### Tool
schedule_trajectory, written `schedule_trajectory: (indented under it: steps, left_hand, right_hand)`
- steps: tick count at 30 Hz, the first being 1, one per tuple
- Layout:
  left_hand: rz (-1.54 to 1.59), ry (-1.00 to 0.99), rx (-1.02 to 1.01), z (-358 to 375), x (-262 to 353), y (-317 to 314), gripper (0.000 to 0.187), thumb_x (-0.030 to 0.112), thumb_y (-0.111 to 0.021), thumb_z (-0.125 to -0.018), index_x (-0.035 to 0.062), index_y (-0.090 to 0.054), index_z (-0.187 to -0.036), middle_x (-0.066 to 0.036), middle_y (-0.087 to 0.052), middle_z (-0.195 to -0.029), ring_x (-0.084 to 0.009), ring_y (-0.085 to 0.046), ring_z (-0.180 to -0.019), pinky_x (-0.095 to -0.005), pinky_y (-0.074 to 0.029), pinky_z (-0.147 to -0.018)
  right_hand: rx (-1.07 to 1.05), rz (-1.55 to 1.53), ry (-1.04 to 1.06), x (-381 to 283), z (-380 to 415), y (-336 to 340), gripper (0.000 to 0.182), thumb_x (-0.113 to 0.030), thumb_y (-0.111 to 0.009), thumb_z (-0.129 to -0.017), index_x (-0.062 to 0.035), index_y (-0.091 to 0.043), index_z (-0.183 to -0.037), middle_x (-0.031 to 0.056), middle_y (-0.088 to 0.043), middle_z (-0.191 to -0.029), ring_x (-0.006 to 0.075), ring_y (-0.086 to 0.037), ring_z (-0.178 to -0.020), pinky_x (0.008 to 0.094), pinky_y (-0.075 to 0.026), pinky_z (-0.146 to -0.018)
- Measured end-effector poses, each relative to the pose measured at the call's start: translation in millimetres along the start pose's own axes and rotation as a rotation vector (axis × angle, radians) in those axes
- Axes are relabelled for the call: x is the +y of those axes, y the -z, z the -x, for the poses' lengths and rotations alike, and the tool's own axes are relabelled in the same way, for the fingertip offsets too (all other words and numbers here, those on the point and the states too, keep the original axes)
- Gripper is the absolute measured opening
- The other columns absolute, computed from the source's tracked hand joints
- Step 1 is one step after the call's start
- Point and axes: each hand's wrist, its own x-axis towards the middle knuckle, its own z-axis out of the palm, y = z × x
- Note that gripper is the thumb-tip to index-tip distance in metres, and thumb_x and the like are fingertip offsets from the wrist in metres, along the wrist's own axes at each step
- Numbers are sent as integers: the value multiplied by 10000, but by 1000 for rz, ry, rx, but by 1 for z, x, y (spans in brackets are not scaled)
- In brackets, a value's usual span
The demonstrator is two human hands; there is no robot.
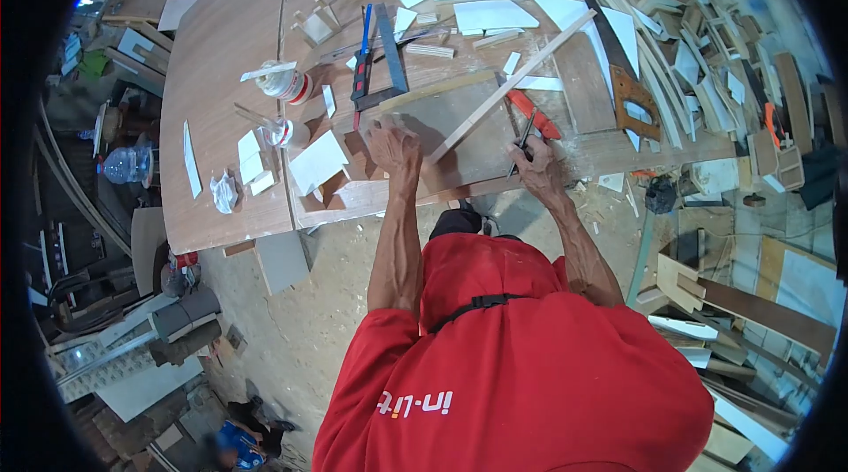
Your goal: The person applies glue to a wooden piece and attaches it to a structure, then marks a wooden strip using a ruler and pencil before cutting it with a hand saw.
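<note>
My left hand (pixel 394 147) lies with fingers spread on the left part of a flat grey-brown board (pixel 468 141) at the table's front edge. My right hand (pixel 535 165) is closed around a slim dark tool (pixel 527 128), perhaps a pencil; its kind is not clear. A long pale wooden strip (pixel 521 79) lies slantwise over the board, between my hands. Just beyond my right hand is a red tool (pixel 534 114), partly behind the slim one. Past my left hand lie a dark try square (pixel 390 52) and a blue-and-black bar clamp (pixel 362 66).
A handsaw (pixel 632 105) lies at the table's right. On the left stand a glue-smeared white tub (pixel 283 82) and a white cup (pixel 287 132) with a stick. White offcuts (pixel 320 161) and wooden strips are scattered about. Piled boards (pixel 707 39) flank the right; another person (pixel 240 445) is at lower left.
</note>
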Motion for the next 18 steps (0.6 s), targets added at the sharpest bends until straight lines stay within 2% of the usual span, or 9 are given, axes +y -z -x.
schedule_trajectory:
  steps: [2, 5, 8, 11, 14, 16, 18]
  left_hand:
    - [-40, -36, 25, -4, -15, -6, 228, 89, -579, -740, -40, -593, -928, -220, -565, -945, -381, -531, -909, -448, -403, -842]
    - [-71, 36, 42, -12, -16, 1, 241, 79, -572, -745, -56, -556, -944, -229, -561, -977, -378, -535, -919, -449, -408, -850]
    - [-107, 145, -43, -16, -17, 4, 309, 127, -569, -760, -47, -542, -1014, -230, -585, -1030, -401, -554, -949, -467, -429, -845]
    - [-137, 90, -11, -14, -2, 17, 333, 138, -583, -761, -25, -539, -1048, -232, -578, -1049, -405, -556, -940, -468, -435, -841]
    - [-25, -11, 33, 0, 24, 21, 316, 119, -591, -762, 4, -541, -1053, -184, -544, -1074, -370, -520, -998, -452, -443, -833]
    - [61, -47, -82, 16, 41, 16, 361, 167, -606, -780, 52, -542, -1116, -142, -530, -1116, -336, -507, -1026, -464, -427, -845]
    - [75, -95, -117, 39, 54, 11, 359, 191, -607, -796, 70, -544, -1129, -128, -526, -1122, -319, -494, -1039, -472, -414, -845]
  right_hand:
    - [-22, 40, 17, 2, -1, 1, 347, -318, -617, -872, 28, -602, -851, 161, -610, -710, 264, -593, -647, 398, -457, -615]
    - [-50, 74, 11, -1, -1, 2, 358, -325, -615, -878, 26, -592, -812, 153, -586, -674, 256, -559, -622, 393, -440, -603]
    - [-68, 84, 4, -4, 0, 4, 376, -329, -608, -887, 29, -576, -776, 151, -560, -648, 254, -524, -598, 394, -420, -586]
    - [-71, 110, 36, -9, 1, 6, 380, -322, -598, -895, 31, -566, -756, 154, -546, -635, 257, -507, -579, 402, -408, -573]
    - [-90, 112, 81, -22, -5, 7, 371, -309, -585, -903, 29, -568, -752, 169, -555, -646, 279, -516, -585, 409, -406, -576]
    - [-116, 104, 111, -31, -17, 2, 366, -304, -577, -908, 28, -572, -754, 182, -566, -657, 299, -527, -594, 413, -405, -581]
    - [-31, 295, 240, -40, -34, -6, 335, -295, -557, -907, 11, -586, -775, 195, -607, -718, 347, -576, -659, 437, -434, -614]
